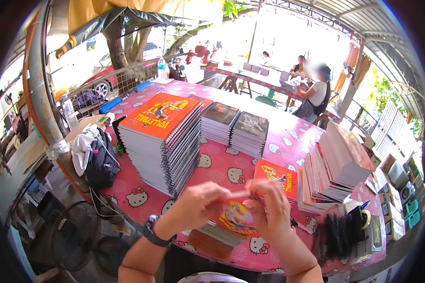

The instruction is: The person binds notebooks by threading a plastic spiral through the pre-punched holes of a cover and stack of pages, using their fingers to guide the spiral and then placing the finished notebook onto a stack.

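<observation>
Near the table's front edge, my left hand (200,205) and my right hand (271,207) are both closed on an orange-covered booklet (236,218). It is held tilted, with its pale upper edge between my fingers; whether it is bound I cannot tell. Below it lies a flat brown board (215,244), partly hidden. Just beyond my right hand is another orange-covered stack (277,175). A tall pile of spiral-bound orange notebooks (160,118) stands beyond my left hand. Behind are two shorter stacks of dark-covered notebooks (220,114), (250,126).
Thick stacks of unbound pages (323,174) stand at the right. Black spiral binding coils (336,231) and a tape roll (366,219) lie nearer. A pole (42,94) and fan (75,233) are at the left. People (318,89) sit by a farther table.
</observation>
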